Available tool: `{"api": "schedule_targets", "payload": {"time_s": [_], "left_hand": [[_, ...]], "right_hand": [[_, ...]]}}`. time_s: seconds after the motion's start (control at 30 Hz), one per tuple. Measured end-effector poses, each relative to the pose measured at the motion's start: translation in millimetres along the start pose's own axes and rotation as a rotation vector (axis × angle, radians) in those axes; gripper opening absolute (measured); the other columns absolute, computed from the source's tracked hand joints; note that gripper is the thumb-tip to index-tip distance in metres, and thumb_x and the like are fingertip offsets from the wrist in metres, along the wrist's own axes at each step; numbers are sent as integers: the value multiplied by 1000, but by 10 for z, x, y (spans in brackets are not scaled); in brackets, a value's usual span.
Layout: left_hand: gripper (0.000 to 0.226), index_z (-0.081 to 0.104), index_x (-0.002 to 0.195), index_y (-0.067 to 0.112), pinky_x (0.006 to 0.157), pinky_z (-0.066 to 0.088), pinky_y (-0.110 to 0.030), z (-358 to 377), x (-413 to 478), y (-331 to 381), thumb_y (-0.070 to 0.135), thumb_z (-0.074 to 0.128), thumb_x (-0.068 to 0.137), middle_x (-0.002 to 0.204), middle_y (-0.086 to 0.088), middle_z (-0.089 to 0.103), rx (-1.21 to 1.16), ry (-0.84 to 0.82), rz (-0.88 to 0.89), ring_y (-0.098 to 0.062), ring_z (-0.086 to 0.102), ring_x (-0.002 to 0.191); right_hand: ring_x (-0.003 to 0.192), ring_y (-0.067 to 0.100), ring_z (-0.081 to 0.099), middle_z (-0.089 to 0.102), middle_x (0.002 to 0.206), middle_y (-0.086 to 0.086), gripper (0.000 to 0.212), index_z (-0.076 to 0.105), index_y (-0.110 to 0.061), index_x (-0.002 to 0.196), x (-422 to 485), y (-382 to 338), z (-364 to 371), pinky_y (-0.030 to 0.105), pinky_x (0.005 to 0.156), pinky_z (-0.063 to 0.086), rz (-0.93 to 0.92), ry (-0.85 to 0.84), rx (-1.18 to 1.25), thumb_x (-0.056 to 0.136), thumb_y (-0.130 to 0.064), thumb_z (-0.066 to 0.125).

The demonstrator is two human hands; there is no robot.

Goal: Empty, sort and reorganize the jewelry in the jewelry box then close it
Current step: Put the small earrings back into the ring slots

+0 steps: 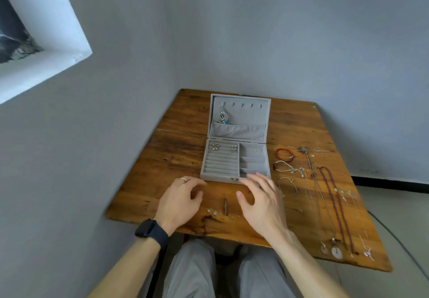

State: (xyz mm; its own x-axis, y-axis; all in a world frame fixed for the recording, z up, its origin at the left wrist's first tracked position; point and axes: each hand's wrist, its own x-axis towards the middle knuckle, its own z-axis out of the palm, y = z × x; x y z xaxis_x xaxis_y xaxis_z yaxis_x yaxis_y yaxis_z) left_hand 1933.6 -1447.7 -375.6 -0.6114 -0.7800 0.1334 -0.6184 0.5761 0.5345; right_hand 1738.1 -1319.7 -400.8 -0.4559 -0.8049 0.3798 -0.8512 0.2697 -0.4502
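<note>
Presently: one open jewelry box (235, 158), three bracelets (286, 166) beside it; left hand (183, 199) and right hand (260, 201) hover palms-down, fingers loosely apart, holding nothing.

Left grip (181, 201) was palm-down, fingers loosely curled and pointing toward 1 o'clock, holding nothing; its forearm entered from 7 o'clock. Right grip (262, 205), at 3 o'clock of the left, was palm-down, fingers spread and relaxed toward 11 o'clock, empty; its forearm entered from 5 o'clock.
</note>
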Motion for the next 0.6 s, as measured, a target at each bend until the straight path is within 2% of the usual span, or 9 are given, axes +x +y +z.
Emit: {"api": "schedule_targets", "payload": {"time_s": [0.07, 0.27, 0.4, 0.53, 0.6], "left_hand": [[26, 65, 119, 39, 92, 42, -19, 70, -178, -51, 31, 59, 95, 124, 19, 58, -10, -34, 3, -2, 49, 117], [28, 64, 121, 44, 97, 44, -31, 230, -389, -45, 41, 60, 93, 121, 18, 60, 9, 41, -2, -6, 48, 118], [24, 66, 117, 46, 95, 38, -29, 291, -402, -2, 46, 57, 94, 121, 18, 58, 57, 74, -24, -6, 45, 120], [17, 69, 106, 42, 95, 32, -28, 315, -403, -18, 46, 57, 95, 120, 20, 56, 38, 77, -48, -4, 43, 119], [13, 69, 102, 41, 95, 34, -25, 308, -408, -50, 43, 60, 94, 115, 22, 58, -47, 90, -75, -1, 45, 115]], "right_hand": [[123, 10, 48, 63, 123, -14, 32, 68, -32, 118, -160, -142, 30, 39, 101, 45, -20, -36, -11, 88, -44, 65], [107, 11, 52, 66, 106, -19, 25, 72, -37, 106, -435, -433, 160, 38, 84, 46, -46, -103, -101, 83, -45, 70], [99, 14, 55, 67, 100, -18, 22, 72, -36, 103, -471, -515, 192, 40, 81, 49, -54, -85, -117, 81, -39, 75], [92, 13, 56, 69, 96, -17, 22, 75, -33, 104, -453, -560, 204, 33, 75, 46, -74, -88, -154, 83, -38, 75], [88, 13, 57, 70, 93, -16, 19, 77, -32, 100, -425, -577, 216, 32, 73, 46, -76, -86, -162, 82, -37, 76]]}}
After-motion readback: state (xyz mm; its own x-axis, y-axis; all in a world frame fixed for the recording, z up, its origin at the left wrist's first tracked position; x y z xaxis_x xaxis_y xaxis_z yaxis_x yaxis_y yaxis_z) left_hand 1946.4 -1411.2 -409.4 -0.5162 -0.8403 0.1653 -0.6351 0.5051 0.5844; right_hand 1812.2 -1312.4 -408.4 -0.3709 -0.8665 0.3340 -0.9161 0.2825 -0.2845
